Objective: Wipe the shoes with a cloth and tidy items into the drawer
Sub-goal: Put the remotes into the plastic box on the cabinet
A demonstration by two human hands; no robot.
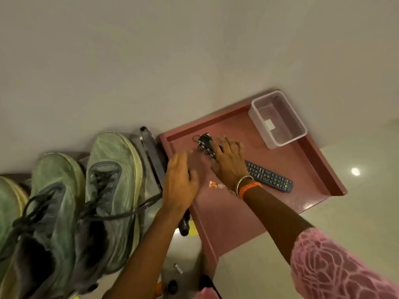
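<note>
Pink drawer: pulled open over the pale tiled floor, its flat bottom holding several items.
Green shoes: a worn pair with dark laces stands side by side on a shelf left of the drawer, toes toward the wall; the edge of a third shoe shows at the far left.
Clear plastic container: sits in the drawer's far right corner, with a white label on its bottom.
Right hand: reaches into the drawer, its fingers lying on a dark patterned pouch; whether they grip it or only touch it I cannot tell. Bangles and an orange braided band circle the wrist.
Left hand: spread over the drawer's left edge, fingers loose and released, holding nothing.
Black remote: lies on the drawer bottom, just right of the right wrist.
Dark patterned pouch: near the drawer's back wall, a key ring at its far end.
Small orange and white item: rests between the two hands, too blurred to identify.
</note>
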